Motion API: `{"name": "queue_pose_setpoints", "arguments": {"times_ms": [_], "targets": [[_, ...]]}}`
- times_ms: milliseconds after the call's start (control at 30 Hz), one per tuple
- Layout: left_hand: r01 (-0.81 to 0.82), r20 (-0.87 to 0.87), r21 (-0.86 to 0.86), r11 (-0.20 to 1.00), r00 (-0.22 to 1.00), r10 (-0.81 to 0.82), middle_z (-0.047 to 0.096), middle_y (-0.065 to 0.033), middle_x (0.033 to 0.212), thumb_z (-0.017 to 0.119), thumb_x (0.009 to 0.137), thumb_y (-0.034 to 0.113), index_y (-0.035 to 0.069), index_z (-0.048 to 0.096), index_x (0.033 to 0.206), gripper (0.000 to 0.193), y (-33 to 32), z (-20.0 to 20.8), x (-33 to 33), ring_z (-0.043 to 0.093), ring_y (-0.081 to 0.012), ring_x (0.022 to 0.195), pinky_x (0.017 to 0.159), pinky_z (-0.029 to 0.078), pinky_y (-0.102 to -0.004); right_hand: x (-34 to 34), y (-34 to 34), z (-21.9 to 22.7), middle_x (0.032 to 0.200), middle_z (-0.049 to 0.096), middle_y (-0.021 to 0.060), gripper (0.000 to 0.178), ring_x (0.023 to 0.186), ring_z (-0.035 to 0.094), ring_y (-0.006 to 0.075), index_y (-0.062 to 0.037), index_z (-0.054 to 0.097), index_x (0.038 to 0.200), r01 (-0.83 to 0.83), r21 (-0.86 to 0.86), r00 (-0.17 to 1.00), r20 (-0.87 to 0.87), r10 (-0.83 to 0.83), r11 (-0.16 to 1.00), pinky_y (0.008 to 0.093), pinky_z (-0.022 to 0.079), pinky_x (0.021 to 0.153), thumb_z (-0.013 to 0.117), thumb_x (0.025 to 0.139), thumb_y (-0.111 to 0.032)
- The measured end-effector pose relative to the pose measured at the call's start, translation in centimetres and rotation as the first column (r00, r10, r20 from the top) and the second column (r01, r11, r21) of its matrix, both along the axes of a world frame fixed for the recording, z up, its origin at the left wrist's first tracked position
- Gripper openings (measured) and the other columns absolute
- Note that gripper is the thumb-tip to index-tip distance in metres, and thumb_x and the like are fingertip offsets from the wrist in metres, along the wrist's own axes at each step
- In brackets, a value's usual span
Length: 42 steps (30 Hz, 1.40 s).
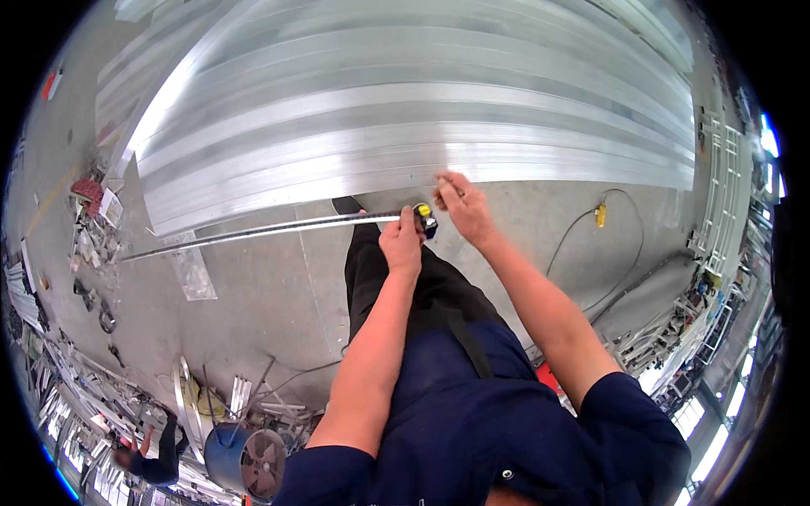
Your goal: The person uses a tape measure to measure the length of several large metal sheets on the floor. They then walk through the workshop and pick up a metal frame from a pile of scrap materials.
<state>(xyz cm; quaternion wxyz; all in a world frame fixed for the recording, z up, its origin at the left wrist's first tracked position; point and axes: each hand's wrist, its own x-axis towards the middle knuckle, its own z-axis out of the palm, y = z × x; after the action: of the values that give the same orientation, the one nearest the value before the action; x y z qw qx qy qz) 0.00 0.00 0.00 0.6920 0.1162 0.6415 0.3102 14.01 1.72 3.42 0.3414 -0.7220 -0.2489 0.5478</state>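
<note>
My left hand (402, 242) is closed round a black and yellow tape measure (426, 221) in front of my legs. A long, narrow silvery-grey strip (270, 229) runs leftward from it; it looks like the drawn-out blade, though its markings are too small to read. My right hand (462, 207) is raised just right of the tape measure, apart from it, with its fingers curled together. Whatever lies between those fingers is too small to make out. Beyond both hands lies a wide stack of long silver metal profiles (405, 126), its near edge just ahead of my right hand.
A yellow box on a cable (601, 215) lies on the floor at right. White racks (721, 194) stand farther right. Clear plastic film (196, 271) and scraps (99, 236) lie at left. Behind me are a blue drum fan (261, 464) and another person (160, 460) at lower left.
</note>
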Motion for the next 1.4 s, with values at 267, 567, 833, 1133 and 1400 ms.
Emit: {"name": "queue_pose_setpoints", "arguments": {"times_ms": [267, 567, 833, 1133, 1400], "targets": [[0.519, -0.405, 0.292, 0.803, 0.828, -0.388, 0.054, -0.0039, 0.061, 0.06, 0.093, 0.018, -0.002, 0.055, 0.067, 0.033, -4.5, 3.8, -7.5, 0.053, -0.0112, 0.061, 0.056, 0.04, -0.0257, -4.0, -4.2, 4.7, 0.094, 0.06, 0.0124, 0.033, 0.085, 0.061, 0.0247, -0.0054, 0.059, 0.11, -0.448, 0.335, 0.894, 0.193, 0.405, 0.829, 0.0341, 0.05, 0.076, 0.07, 0.082, -0.019], [0.822, -0.451, 0.49, 0.292, 0.525, -0.722, 0.06, -0.0138, 0.08, 0.067, 0.085, 0.014, 0.004, 0.055, 0.097, 0.02, -1.8, 9.0, -3.7, 0.061, -0.0295, 0.069, 0.063, 0.049, -0.0369, -0.9, -4.5, 9.6, 0.068, 0.05, 0.0105, 0.023, 0.062, 0.052, 0.0221, -0.0018, 0.055, 0.073, -0.287, 0.433, 0.955, 0.202, 0.218, 0.855, 0.0345, 0.042, 0.056, 0.066, 0.086, -0.017], [0.892, -0.649, 0.451, -0.029, 0.305, -0.697, 0.054, -0.0149, 0.1, 0.075, 0.075, 0.026, 0.005, 0.054, 0.106, 0.043, -3.7, 8.3, -1.8, 0.053, -0.031, 0.099, 0.084, 0.044, -0.0388, 5.8, -7.4, 14.0, 0.071, 0.06, -0.0008, 0.021, 0.062, 0.053, 0.006, -0.0071, 0.062, 0.085, 0.653, 0.143, 0.725, -0.4, -0.56, 0.743, 0.0224, 0.043, 0.054, 0.057, 0.096, -0.024], [0.586, -0.3, 0.774, 0.242, 0.675, -0.674, 0.048, -0.0088, 0.115, 0.08, 0.064, 0.008, 0.004, 0.047, 0.119, 0.064, -3.0, 13.6, 10.1, 0.05, -0.0218, 0.107, 0.092, 0.042, -0.0346, 7.8, -11.5, 16.8, 0.079, 0.065, 0.0041, 0.025, 0.068, 0.061, 0.0102, -0.0024, 0.061, 0.09, 0.845, 0.214, 0.517, -0.561, -0.646, 0.49, 0.0224, 0.049, 0.062, 0.054, 0.097, -0.025], [0.757, -0.276, 0.63, 0.173, 0.426, -0.862, 0.06, -0.0073, 0.096, 0.069, 0.074, 0.007, 0.002, 0.052, 0.113, 0.043, -5.3, 15.5, 14.3, 0.057, -0.0144, 0.084, 0.079, 0.047, -0.0286, 9.3, -14.5, 15.3, 0.076, 0.062, -0.0009, 0.022, 0.068, 0.057, 0.006, -0.004, 0.064, 0.089, 0.89, 0.198, 0.454, -0.458, -0.765, 0.41, 0.0212, 0.046, 0.059, 0.06, 0.094, -0.025]]}}
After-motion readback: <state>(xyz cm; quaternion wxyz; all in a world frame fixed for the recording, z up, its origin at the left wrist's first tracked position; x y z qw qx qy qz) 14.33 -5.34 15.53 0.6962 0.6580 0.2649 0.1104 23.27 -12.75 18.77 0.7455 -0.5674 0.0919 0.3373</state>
